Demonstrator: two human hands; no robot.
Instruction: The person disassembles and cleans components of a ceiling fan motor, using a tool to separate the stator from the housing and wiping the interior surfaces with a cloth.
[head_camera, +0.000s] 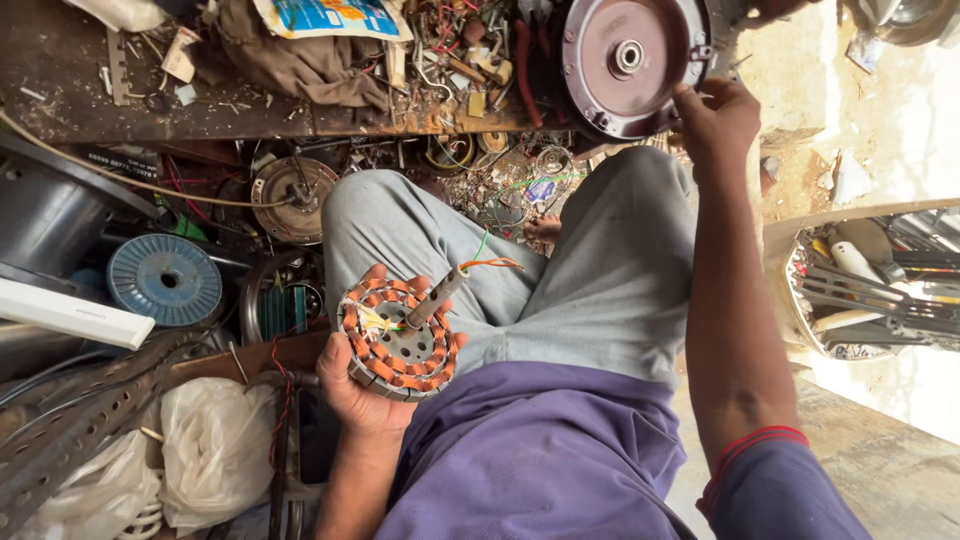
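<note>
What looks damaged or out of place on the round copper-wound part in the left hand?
On the wound stator held by the left hand, loose orange and green wires stick out past the shaft, joined to nothing. The right hand touches the round metal cover on the cluttered bench.

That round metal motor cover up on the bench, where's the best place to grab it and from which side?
Probably by the rim. The round metal cover stands tilted on the cluttered bench, face toward the camera, so its edge is exposed while the centre hub offers little to hold. Its lower right edge looks freest; the right hand already touches there. The left hand holds the copper-wound stator.
</note>
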